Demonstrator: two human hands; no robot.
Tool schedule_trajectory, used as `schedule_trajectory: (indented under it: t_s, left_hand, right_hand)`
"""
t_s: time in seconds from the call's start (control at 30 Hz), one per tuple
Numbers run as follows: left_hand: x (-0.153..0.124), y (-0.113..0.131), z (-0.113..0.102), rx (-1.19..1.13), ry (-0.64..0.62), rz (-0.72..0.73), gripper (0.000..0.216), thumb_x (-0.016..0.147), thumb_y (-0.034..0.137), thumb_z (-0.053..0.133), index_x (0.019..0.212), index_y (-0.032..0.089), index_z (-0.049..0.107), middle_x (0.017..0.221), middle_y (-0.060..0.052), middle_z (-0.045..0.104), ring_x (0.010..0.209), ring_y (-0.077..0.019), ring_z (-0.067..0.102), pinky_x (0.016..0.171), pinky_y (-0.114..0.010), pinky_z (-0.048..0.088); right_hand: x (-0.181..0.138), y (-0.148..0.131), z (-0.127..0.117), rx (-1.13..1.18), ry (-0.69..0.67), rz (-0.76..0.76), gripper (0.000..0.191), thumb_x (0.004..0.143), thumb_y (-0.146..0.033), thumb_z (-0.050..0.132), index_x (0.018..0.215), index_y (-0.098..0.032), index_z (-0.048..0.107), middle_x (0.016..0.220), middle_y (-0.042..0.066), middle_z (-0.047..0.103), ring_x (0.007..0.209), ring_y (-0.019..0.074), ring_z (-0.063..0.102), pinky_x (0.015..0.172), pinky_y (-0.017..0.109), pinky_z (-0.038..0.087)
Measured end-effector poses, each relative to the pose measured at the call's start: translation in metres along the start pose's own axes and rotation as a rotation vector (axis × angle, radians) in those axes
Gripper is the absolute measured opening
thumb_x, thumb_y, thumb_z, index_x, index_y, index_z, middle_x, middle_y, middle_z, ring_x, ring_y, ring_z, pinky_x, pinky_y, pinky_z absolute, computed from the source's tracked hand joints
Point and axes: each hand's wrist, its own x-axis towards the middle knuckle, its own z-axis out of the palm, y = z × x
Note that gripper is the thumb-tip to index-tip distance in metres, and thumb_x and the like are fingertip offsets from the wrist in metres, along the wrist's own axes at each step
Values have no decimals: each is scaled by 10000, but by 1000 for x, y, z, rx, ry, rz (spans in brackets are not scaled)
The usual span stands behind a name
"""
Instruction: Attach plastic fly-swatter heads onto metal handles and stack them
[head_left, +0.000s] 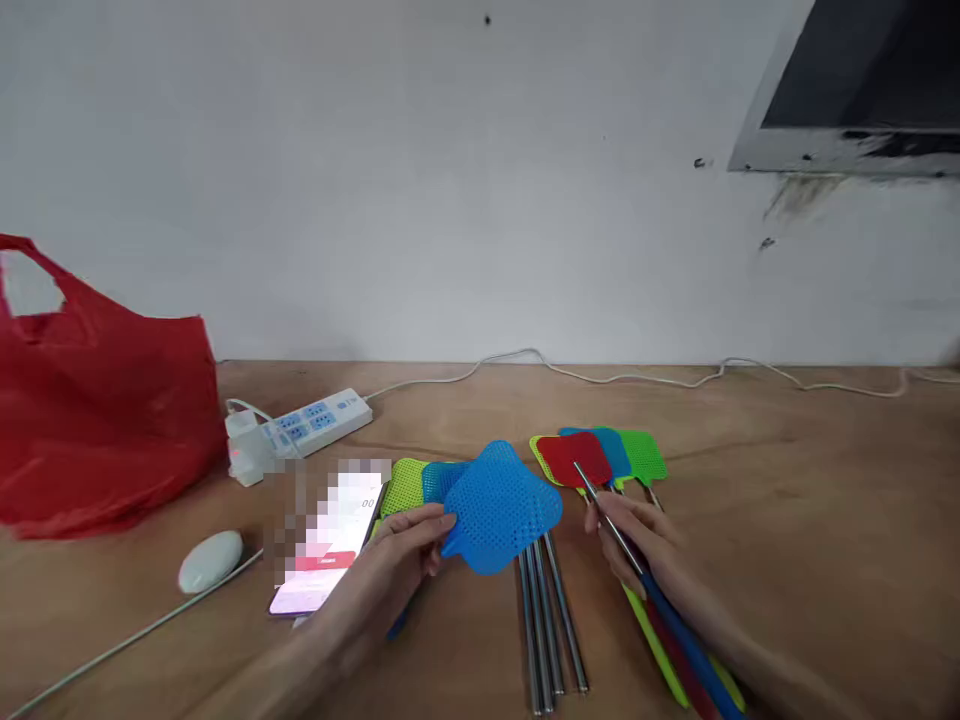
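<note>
Two hands are working over a brown wood-toned counter. The left hand is pinching one blue, diamond-like perforated swatter head by its short neck, between thumb and fingers, holding it near the middle of the counter. The right hand is closing its fingers around one slim, shiny metal rod, which is running into a long blue handle; its tip is overlapping the red head in view, though whether they are touching I cannot tell.

Four loose, straight, silvery rods are lying side by side between the hands. Beyond the right hand, four mesh heads are overlapping in a fan: one yellow-green head, mostly hidden, one red head, one blue head and one bright green head. Two more are lying behind the left hand: a lime mesh head and a second blue mesh head.

Farther left, one lit phone, one smooth white oval object, one white rectangular power strip and one crinkled red bag are resting.
</note>
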Motion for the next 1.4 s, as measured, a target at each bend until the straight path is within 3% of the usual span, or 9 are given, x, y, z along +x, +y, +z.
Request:
schedule_trajectory:
  t_s: [0.33, 0.53, 0.67, 0.8, 0.9, 1.4]
  left_hand:
    - [-5, 9, 5, 20, -70, 2, 344, 624, 292, 936, 863, 154, 730, 703, -20, 721, 648, -142, 647, 631, -237, 519]
    - [-1, 6, 3, 14, -51, 25, 307, 662, 372, 915, 759, 150, 727, 702, -29, 728, 684, -135, 658, 686, -213, 534]
    - [1, 5, 2, 20, -39, 59, 316, 677, 385, 908, 681, 139, 710, 674, -7, 694, 665, -98, 613, 686, -171, 517]
    - [1, 5, 1, 26, -32, 66, 322, 647, 344, 933, 805, 162, 719, 714, 15, 706, 681, -105, 645, 682, -187, 528]
    - [-2, 4, 3, 37, -24, 51, 368, 619, 301, 947, 867, 172, 709, 714, 14, 718, 676, -126, 676, 654, -206, 534]
    - [-5, 4, 7, 247, -65, 55, 356, 633, 398, 902, 782, 154, 691, 735, -43, 741, 620, -149, 648, 550, -228, 497]
  right_hand:
    - [1, -1, 2, 0, -6, -18, 455, 949, -587, 478, 783, -186, 616, 340, -105, 380, 330, 77, 247, 427, 242, 213]
    - [-3, -5, 5, 14, -33, 19, 465, 935, -569, 498, 768, -169, 665, 361, -93, 381, 348, 76, 283, 432, 238, 233]
    - [-11, -10, 6, 60, -146, 70, 413, 910, -510, 541, 830, -149, 725, 418, -77, 415, 383, 76, 333, 442, 228, 262]
    - [-16, -11, 5, -11, -358, 133, 431, 895, -529, 590, 1026, -144, 732, 479, -71, 459, 406, 72, 368, 440, 218, 253]
    - [-16, -12, 6, -43, -435, 133, 464, 870, -553, 634, 1075, -147, 722, 494, -87, 423, 419, 64, 345, 438, 208, 251]
    - [-14, -13, 6, -78, -337, 126, 503, 812, -588, 688, 1037, -146, 774, 526, -73, 393, 454, 72, 368, 436, 207, 252]
